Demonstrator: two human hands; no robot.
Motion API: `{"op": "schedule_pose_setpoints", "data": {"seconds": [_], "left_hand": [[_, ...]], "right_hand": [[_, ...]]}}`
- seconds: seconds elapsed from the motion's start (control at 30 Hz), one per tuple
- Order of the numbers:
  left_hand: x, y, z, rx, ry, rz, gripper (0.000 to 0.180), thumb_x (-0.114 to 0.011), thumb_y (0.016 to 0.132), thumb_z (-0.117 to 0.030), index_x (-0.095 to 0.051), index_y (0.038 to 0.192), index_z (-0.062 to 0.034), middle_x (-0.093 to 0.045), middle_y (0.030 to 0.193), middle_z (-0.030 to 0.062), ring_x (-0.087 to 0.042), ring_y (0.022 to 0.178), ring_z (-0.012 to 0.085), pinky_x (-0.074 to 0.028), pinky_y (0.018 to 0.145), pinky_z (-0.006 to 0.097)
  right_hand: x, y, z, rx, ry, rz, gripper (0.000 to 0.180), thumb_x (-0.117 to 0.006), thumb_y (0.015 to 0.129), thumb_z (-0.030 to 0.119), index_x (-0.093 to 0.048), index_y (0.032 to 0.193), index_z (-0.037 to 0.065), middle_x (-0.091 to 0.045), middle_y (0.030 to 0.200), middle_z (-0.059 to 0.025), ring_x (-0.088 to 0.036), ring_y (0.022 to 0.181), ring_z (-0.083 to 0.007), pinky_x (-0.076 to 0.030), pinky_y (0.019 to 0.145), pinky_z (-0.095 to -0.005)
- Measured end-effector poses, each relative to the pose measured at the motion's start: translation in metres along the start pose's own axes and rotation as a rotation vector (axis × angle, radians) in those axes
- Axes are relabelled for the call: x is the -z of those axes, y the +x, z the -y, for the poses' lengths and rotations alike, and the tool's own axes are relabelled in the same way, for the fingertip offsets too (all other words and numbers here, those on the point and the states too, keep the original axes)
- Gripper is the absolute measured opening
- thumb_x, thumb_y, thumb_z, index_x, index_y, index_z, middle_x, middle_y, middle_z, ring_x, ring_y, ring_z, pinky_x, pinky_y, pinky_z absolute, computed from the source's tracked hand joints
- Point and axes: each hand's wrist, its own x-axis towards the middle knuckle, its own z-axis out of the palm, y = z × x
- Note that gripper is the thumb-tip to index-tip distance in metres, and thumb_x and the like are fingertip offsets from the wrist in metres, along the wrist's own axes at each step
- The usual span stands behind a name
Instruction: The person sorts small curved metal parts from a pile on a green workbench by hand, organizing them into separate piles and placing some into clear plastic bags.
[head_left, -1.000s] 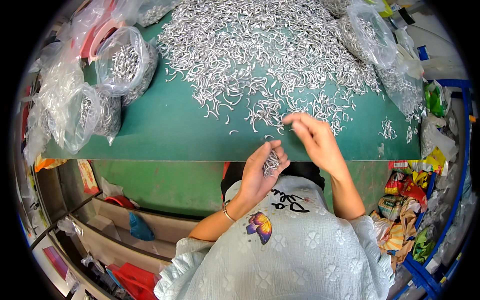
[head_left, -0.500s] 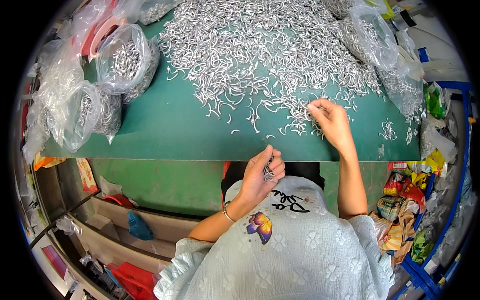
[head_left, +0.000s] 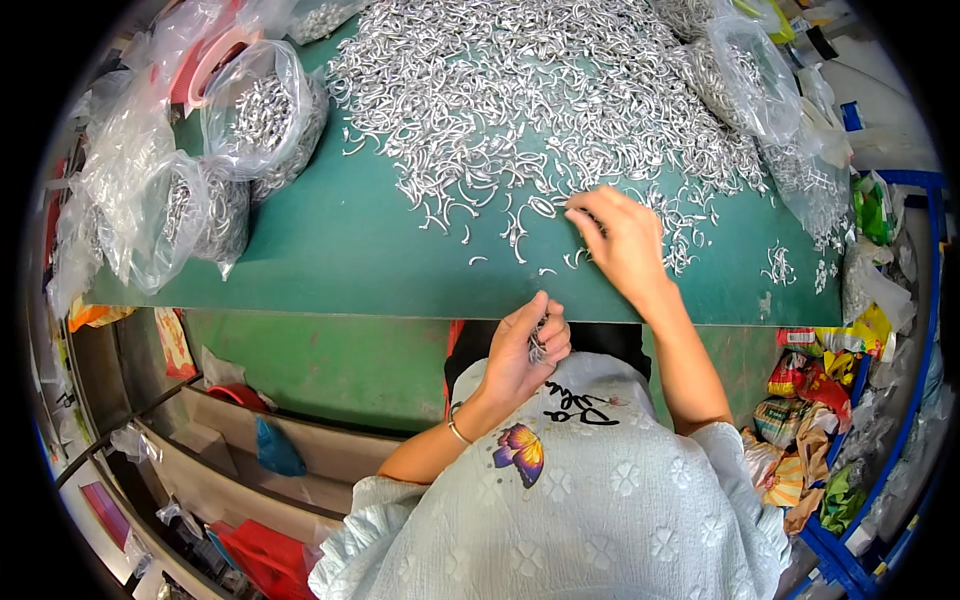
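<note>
Small curved silver metal pieces (head_left: 520, 100) lie in a wide heap on the green tabletop, thinning out toward the near edge. My left hand (head_left: 528, 340) is closed around several of these pieces, close to my body just below the table's edge; their ends show between thumb and fingers. Over the near fringe of the heap is my right hand (head_left: 622, 245), palm down with fingers curled. Its thumb and fingertips come toward each other beside some loose pieces; whatever they pinch is hidden.
Clear plastic bags of silver parts (head_left: 265, 115) stand at the table's left, near a pink basket (head_left: 215, 65). Another filled bag (head_left: 755, 80) rests at the far right. Small piles (head_left: 778, 263) lie near the right edge. Colourful packets (head_left: 800, 390) crowd a blue-framed rack at right.
My right hand has moved left over the fringe of the heap, toward other loose pieces. My left hand stays closed in the same place. The view has shifted slightly.
</note>
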Motion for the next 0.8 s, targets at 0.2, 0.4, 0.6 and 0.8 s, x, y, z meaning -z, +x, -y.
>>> {"op": "schedule_pose_setpoints", "data": {"seconds": [0.2, 0.4, 0.6, 0.8], "left_hand": [[0.001, 0.003, 0.000, 0.003, -0.017, 0.015, 0.026, -0.043, 0.096, -0.027, -0.054, 0.087, -0.0054, -0.036, 0.061, -0.0019, -0.033, 0.054, 0.0091, -0.031, 0.049, 0.023], [-0.018, 0.005, -0.001, -0.036, 0.030, -0.216, 0.028, -0.044, 0.095, -0.028, -0.056, 0.102, -0.0041, -0.052, 0.078, 0.0040, -0.048, 0.067, 0.0132, -0.040, 0.056, 0.025], [-0.008, 0.007, 0.001, -0.093, -0.021, -0.083, 0.027, -0.047, 0.094, -0.027, -0.055, 0.102, -0.0027, -0.051, 0.076, 0.0025, -0.049, 0.070, 0.0129, -0.043, 0.057, 0.025], [-0.002, 0.003, -0.001, 0.007, 0.001, -0.001, 0.024, -0.045, 0.095, -0.028, -0.054, 0.093, -0.0062, -0.035, 0.065, -0.0021, -0.035, 0.059, 0.0089, -0.032, 0.047, 0.021]], "right_hand": [[0.022, -0.002, -0.004, -0.701, 0.948, 0.068, 0.013, -0.057, 0.088, 0.012, -0.062, 0.090, 0.001, -0.048, 0.064, 0.0082, -0.030, 0.048, 0.0010, -0.021, 0.042, -0.0171], [0.032, -0.013, 0.010, -0.836, 1.245, 0.301, 0.013, -0.056, 0.089, 0.011, -0.060, 0.093, 0.000, -0.040, 0.058, 0.0078, -0.028, 0.047, -0.0002, -0.019, 0.041, -0.0181], [0.026, -0.008, 0.026, -0.537, 0.482, 0.337, 0.016, -0.064, 0.080, 0.005, -0.062, 0.095, 0.001, -0.053, 0.062, 0.0016, -0.047, 0.054, -0.0027, -0.035, 0.046, -0.0220], [-0.021, 0.001, 0.009, -0.065, -0.109, 0.111, 0.016, -0.067, 0.076, 0.018, -0.057, 0.079, 0.006, -0.060, 0.073, -0.0089, -0.057, 0.060, -0.0294, -0.043, 0.052, -0.0372]]}}
